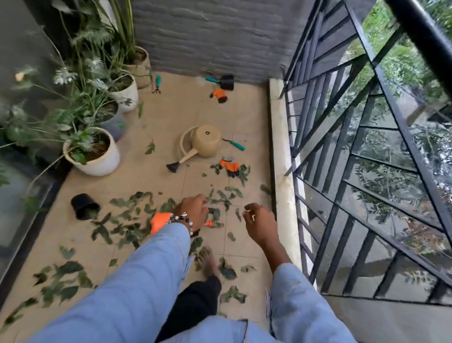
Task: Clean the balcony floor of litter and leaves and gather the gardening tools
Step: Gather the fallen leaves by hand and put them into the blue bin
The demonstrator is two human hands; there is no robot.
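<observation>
Tiled balcony floor [169, 118] strewn with leaves [123, 225], four potted plants [94, 150] along the left, one tipped watering can [202, 142], three teal tools [236, 144], left hand [193, 209] gripping something orange, right hand [260, 222] loosely curled, holding nothing.

— Where's the litter?
— Green leaves [123, 225] lie scattered over the near half of the balcony floor [169, 118], thickest by the left edge.
— And the tools?
— A tan watering can [200, 145] lies tipped mid-floor, a teal-handled tool [235, 144] just beside it, an orange glove [230, 166] near the leaves. By the far wall: a hand rake [158, 84], a trowel [222, 81], another orange glove [219, 95].
— Anything else?
— A black pot [84, 205] lies on its side at the left edge.
</observation>
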